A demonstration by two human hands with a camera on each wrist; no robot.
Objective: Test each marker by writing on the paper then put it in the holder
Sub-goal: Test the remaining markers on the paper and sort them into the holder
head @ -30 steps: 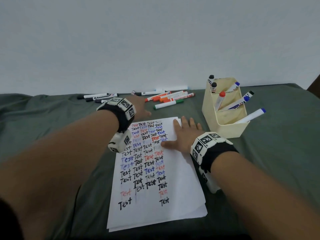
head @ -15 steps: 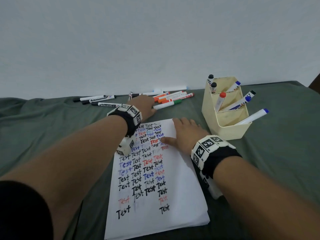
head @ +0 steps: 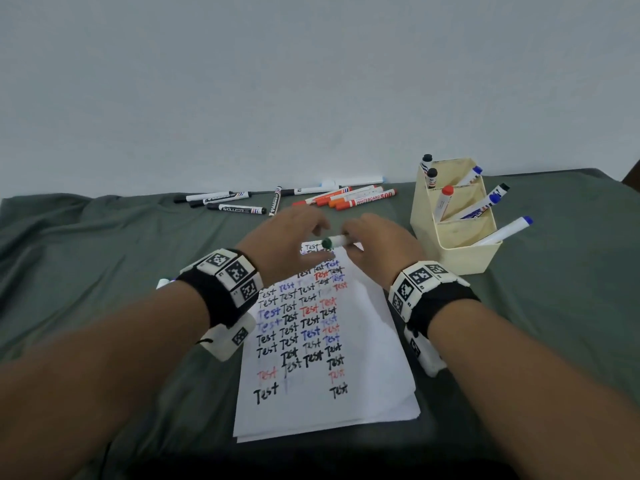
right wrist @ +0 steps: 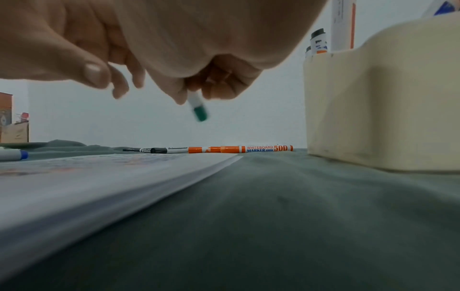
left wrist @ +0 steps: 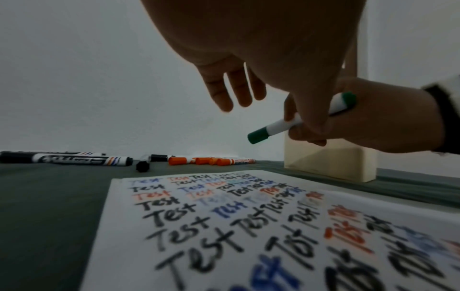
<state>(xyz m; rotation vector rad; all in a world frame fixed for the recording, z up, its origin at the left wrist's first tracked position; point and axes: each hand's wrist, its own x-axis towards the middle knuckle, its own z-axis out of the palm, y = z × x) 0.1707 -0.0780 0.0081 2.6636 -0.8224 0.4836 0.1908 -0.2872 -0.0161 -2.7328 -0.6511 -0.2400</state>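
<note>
A green-capped white marker (head: 334, 241) (left wrist: 278, 126) (right wrist: 198, 108) hangs over the far end of the paper (head: 360, 341) (left wrist: 174, 246), a white stack covered with "Test" in black, blue and red. My right hand (head: 377, 247) (left wrist: 385, 122) (right wrist: 219, 82) grips its barrel between thumb and curled fingers. Just left of it, my left hand (head: 287, 237) (left wrist: 231, 92) (right wrist: 62, 49) has straight, spread fingers; the right wrist view shows a gap between it and the marker. The cream holder (head: 460, 251) (right wrist: 385, 108) stands to the right with several markers in it.
Loose black markers (head: 225, 202) and orange markers (head: 353, 199) lie along the far edge of the green cloth by the wall. A blue-capped marker (head: 162, 282) (right wrist: 12, 154) lies left of the paper. The holder is close to my right hand.
My left hand drew back from the far marker row with the green marker. My right hand lifted off the paper and now grips that marker. The green marker has left the row.
</note>
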